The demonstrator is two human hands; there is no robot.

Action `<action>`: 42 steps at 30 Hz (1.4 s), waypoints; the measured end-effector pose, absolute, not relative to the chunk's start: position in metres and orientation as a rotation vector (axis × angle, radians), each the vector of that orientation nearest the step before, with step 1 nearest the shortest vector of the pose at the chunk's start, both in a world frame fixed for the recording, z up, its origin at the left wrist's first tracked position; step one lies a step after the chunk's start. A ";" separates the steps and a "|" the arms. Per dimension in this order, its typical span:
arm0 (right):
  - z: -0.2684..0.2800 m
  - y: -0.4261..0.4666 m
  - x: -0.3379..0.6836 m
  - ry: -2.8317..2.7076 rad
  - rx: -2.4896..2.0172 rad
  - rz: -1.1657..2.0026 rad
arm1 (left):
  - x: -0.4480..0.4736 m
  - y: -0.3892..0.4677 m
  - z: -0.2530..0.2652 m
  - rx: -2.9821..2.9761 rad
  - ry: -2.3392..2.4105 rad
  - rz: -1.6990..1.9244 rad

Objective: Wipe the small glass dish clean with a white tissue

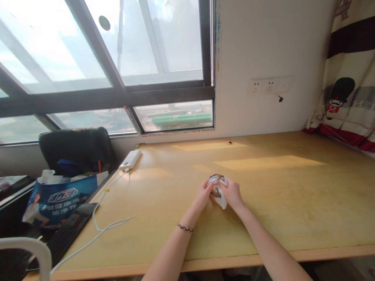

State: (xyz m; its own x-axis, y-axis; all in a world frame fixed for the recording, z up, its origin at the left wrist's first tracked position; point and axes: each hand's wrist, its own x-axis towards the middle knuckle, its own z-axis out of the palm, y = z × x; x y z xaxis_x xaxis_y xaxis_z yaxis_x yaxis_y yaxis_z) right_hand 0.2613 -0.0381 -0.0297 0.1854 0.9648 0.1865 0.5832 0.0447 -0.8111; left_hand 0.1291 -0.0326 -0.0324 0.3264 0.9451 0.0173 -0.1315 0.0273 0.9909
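Both hands meet above the middle of the wooden table (pixel 164 187). My left hand (pixel 204 193) is closed on a pair of glasses (pixel 216 191) with a dark brown frame. From the other side, my right hand (pixel 233 194) pinches a white tissue (pixel 222 202) against the glasses, its thumb near the lenses. A loose corner of the tissue hangs below the fingers. The fingers partly cover the frame, so the temples cannot be made out clearly.
A white power bank (pixel 131 159) with a white cable (pixel 101 230) lies at the table's left edge. Beyond that edge are a blue bag (pixel 66 199) and a black chair (pixel 77 146). A small dark item (pixel 230 143) lies near the wall, below the sockets (pixel 263 86).
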 end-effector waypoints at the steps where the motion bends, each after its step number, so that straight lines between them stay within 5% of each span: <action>1: -0.030 -0.038 0.261 -1.501 -1.643 0.576 | 0.130 -0.032 -0.033 1.235 0.867 1.014; 15: -0.030 -0.038 0.260 -1.439 -1.673 0.618 | 0.133 -0.038 -0.024 1.222 0.564 1.081; 42: -0.033 -0.045 0.256 -1.581 -1.570 0.434 | 0.126 -0.027 -0.040 1.018 0.878 1.050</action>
